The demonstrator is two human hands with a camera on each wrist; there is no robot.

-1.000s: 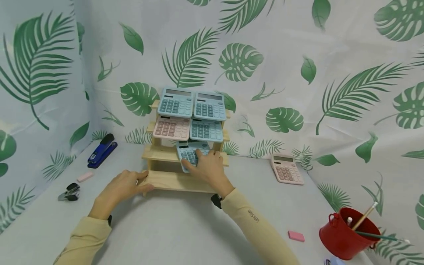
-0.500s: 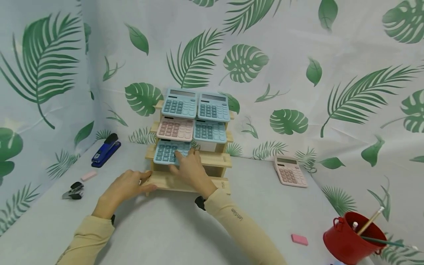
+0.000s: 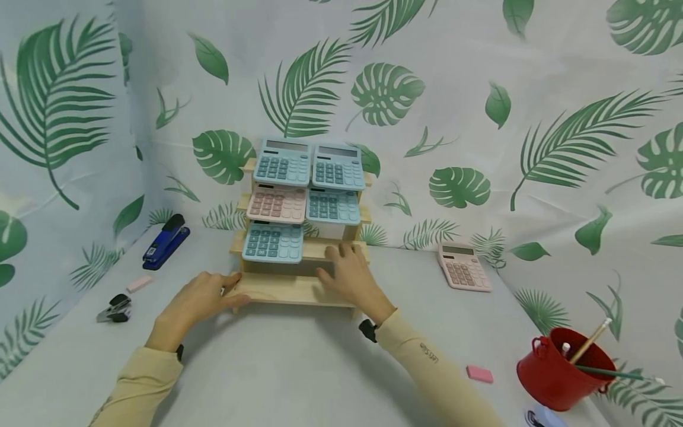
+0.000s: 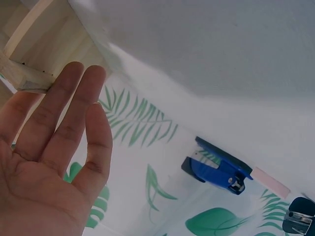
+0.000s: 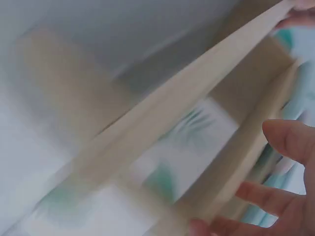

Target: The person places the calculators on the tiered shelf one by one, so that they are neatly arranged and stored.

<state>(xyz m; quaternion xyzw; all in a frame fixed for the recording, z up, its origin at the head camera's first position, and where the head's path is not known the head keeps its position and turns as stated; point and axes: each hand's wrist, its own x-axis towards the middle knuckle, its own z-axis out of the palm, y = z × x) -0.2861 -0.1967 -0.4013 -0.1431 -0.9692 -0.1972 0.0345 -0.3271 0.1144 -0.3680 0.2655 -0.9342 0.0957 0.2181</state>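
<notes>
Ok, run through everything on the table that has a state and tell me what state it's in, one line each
Wooden rack: upright, five calculators on its steps.
Lowest blue calculator: leaning on the third step, released.
Pink calculator: flat on the table, apart.
Blue stapler: closed.
Red bucket: upright, holding pencils.
Left hand: open, touching the rack's base.
Right hand: open, over the rack.

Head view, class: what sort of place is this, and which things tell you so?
Probably a staged stationery display on a tabletop, not a real shop: a leaf-print cloth serves as backdrop, calculators fill a wooden rack, and staplers and a pen bucket stand around.
</notes>
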